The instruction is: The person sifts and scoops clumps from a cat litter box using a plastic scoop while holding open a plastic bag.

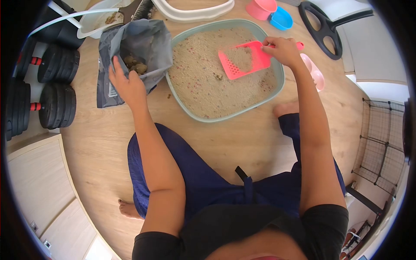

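Observation:
A pink slotted scoop (227, 67) lies low over the litter in a pale green tray (197, 116), with some litter on it. My right hand (284, 51) is closed round the scoop's handle near the tray's right rim. To the left of the tray stands an open grey bag (158, 43) with brownish clumps (138, 66) inside. My left hand (128, 86) rests at the bag's near edge, its fingers spread against the plastic. A small dark clump (218, 77) sits on the litter just below the scoop.
Black dumbbells (56, 106) line the left side. Behind the tray are a white rim (190, 15), a pink bowl (261, 8) and a blue scoop (281, 19). A pink double dish (313, 71) and a black frame (329, 32) lie right. A wire grid (379, 143) stands far right.

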### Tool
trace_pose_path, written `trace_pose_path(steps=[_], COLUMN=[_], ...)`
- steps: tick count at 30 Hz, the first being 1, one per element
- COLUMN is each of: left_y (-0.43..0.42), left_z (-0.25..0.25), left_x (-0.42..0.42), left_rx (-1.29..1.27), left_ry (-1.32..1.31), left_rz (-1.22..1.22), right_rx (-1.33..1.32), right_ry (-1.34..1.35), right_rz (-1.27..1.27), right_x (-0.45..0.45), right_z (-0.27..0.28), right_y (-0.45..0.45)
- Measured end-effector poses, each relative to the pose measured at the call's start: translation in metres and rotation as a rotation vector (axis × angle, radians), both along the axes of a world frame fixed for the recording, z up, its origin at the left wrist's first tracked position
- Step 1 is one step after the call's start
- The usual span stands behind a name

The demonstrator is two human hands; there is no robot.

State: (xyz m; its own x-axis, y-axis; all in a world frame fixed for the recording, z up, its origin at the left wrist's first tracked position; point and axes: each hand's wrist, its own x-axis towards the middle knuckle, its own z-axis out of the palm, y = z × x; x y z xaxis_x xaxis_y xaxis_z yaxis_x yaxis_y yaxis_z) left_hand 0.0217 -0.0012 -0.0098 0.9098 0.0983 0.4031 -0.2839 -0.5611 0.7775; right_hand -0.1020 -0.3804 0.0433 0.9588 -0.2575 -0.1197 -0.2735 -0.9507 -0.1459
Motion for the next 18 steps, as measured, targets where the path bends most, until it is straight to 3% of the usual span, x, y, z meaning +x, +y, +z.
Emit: trace_pose_path(steps=[6, 10, 16, 18], left_y=[0.001, 0.000, 0.000, 0.001], left_z=[0.000, 0.001, 0.001, 0.002], left_x=[0.000, -0.002, 0.001, 0.000], left_rx=[0.021, -0.040, -0.033, -0.048], left_ry=[-0.009, 0.039, 0.028, 0.037], left_rz=[0.003, -0.005, -0.010, -0.015], right_rx=[-0.341, -0.343, 0.048, 0.412], right_ry=[-0.135, -0.192, -0.134, -0.101], right_rz=[0.017, -0.051, -0.323, -0.493], right_x=[-0.024, -0.035, -0.048, -0.054], right_z=[0.011, -0.009, -0.047, -0.055], right_y=[0.054, 0.082, 0.072, 0.064])
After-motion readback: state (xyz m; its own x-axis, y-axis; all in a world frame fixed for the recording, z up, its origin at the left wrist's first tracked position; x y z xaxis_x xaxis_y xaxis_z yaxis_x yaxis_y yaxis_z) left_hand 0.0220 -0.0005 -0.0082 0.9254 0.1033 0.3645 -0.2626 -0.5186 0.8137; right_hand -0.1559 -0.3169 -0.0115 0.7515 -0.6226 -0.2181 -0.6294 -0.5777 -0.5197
